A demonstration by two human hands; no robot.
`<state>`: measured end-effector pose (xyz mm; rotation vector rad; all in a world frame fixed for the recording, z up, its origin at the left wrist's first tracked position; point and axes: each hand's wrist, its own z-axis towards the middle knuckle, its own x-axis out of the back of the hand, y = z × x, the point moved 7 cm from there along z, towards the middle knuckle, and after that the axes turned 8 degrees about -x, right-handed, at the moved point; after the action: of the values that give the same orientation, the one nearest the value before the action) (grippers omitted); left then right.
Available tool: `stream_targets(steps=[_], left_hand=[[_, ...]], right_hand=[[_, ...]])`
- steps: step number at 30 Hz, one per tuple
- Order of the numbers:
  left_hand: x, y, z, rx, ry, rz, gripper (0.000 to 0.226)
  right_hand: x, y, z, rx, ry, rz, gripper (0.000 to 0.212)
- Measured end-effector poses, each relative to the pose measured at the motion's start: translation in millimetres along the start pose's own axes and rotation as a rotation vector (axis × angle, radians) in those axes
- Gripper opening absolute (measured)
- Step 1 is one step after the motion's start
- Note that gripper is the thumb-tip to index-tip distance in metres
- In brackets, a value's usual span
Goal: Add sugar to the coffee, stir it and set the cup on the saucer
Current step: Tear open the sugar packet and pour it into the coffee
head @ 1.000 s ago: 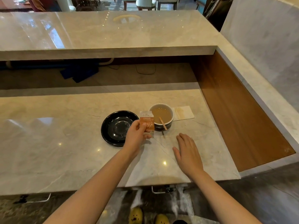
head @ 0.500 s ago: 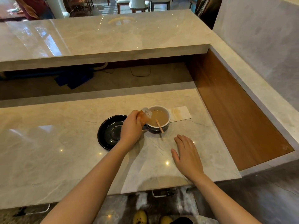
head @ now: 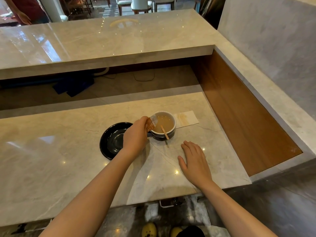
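Orange packet [head: 151, 124]: pinched in left hand [head: 136, 136] grip, tilted over cup [head: 163, 124] rim
Right hand [head: 195, 161]: flat on table, empty
Risk: sugar spilling outside (packet near rim edge)
Saucer [head: 112, 140]: left of cup

Left hand [head: 136, 135] pinches an orange sugar packet [head: 151, 124], tipped over the near-left rim of the cup [head: 163, 124]. Coffee [head: 163, 123] in there is pale brown, a wooden stirrer [head: 165, 132] leaning out over the near rim. Black saucer [head: 111, 141] sits just left of the cup, partly under the wrist. Right hand [head: 195, 161] lies flat on the marble counter [head: 51, 159], fingers spread. A stained napkin [head: 186, 118] lies right behind the cup.
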<state>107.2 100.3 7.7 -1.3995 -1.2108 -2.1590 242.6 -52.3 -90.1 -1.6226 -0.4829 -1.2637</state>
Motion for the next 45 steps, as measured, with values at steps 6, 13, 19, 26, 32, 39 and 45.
stream_targets(steps=[6,13,19,26,32,39,45], left_hand=[[-8.7,-3.1,3.3,-0.006,-0.031,-0.011,0.026],[0.1,0.8,5.6,-0.044,0.060,-0.025,0.029],[3.7,4.2,22.1,-0.104,0.031,0.008,0.028],[5.7,10.1,31.5,-0.173,-0.014,0.022,0.031],[9.7,9.4,36.1,-0.164,0.018,-0.087,0.029],[1.2,-8.0,39.5,0.000,-0.007,-0.284,0.027],[0.0,-9.5,43.1,0.015,0.001,-0.297,0.026]], right_hand=[[-0.7,1.4,0.1,0.005,0.017,0.002,0.051],[-0.9,3.1,1.3,-0.009,-0.008,0.083,0.045],[46.9,-8.1,25.0,-0.084,0.158,0.438,0.026],[86.6,-78.0,109.5,0.124,-0.028,0.348,0.035],[75.1,-99.1,133.9,0.153,-0.170,0.356,0.016],[70.2,-87.3,138.1,0.010,-0.133,0.560,0.014],[66.1,-83.7,139.6,-0.029,-0.167,0.584,0.015]])
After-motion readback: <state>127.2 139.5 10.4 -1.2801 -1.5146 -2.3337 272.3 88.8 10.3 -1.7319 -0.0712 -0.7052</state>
